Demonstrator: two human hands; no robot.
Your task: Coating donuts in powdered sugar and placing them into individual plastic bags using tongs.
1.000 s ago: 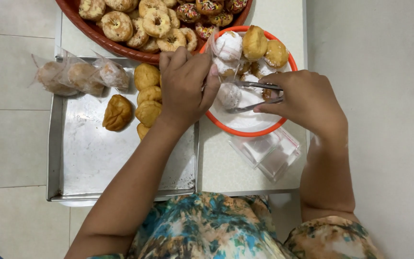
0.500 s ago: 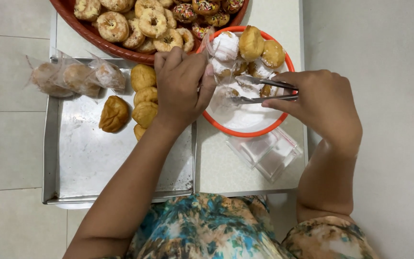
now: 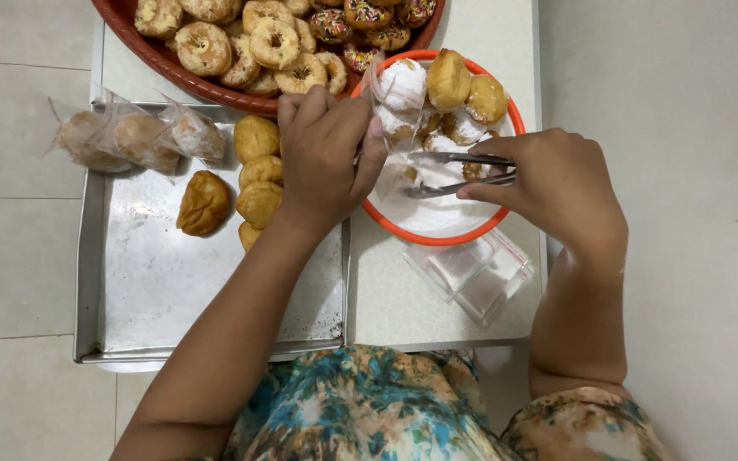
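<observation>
Tongs (image 3: 459,173) pinched nearly closed in right hand (image 3: 557,183), tips over sugared pastry in orange-rimmed bowl (image 3: 437,235). Left hand (image 3: 326,162) closed on open clear bag (image 3: 395,94) at bowl edge. Step: bagging pastry. Next move needs firm tong grip, bag mouth held wide.

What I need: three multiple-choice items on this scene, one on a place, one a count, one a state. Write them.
1. The stack of clear bags lies: A on the metal tray; B on the table beside the orange-rimmed plate; C in a drawer.
2. Bagged pastries on the metal tray: A one; B three; C six.
3. The tongs are: A held in the right hand; B lying on the tray; C hung on a hook.
B, the stack sits by the plate's rim; B, three bags in a row; A, fingers grip them.
</observation>
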